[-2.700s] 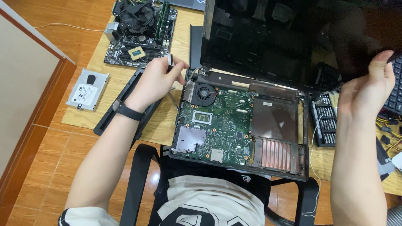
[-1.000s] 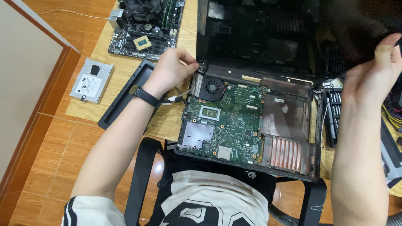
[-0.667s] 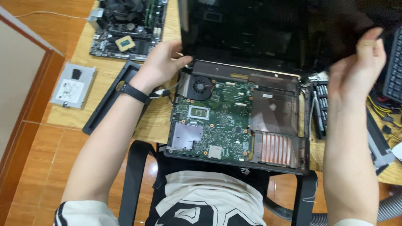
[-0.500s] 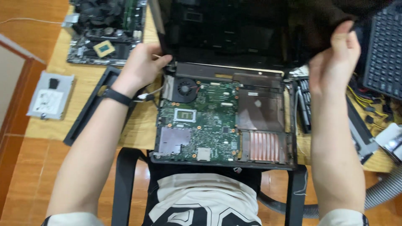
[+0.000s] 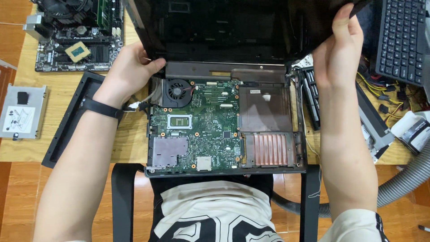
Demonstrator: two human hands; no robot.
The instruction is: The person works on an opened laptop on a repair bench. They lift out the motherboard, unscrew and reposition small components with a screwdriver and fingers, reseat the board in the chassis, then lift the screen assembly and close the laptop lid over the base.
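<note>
Laptop lid (image 5: 233, 31) being gripped by both hands.
Left hand (image 5: 127, 71) is being closed on its near-left corner, right hand (image 5: 338, 49) on its right edge.

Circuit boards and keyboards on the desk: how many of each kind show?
Green laptop board: 1
Dark desktop board: 1
Black keyboard: 1
Total: 3
</note>
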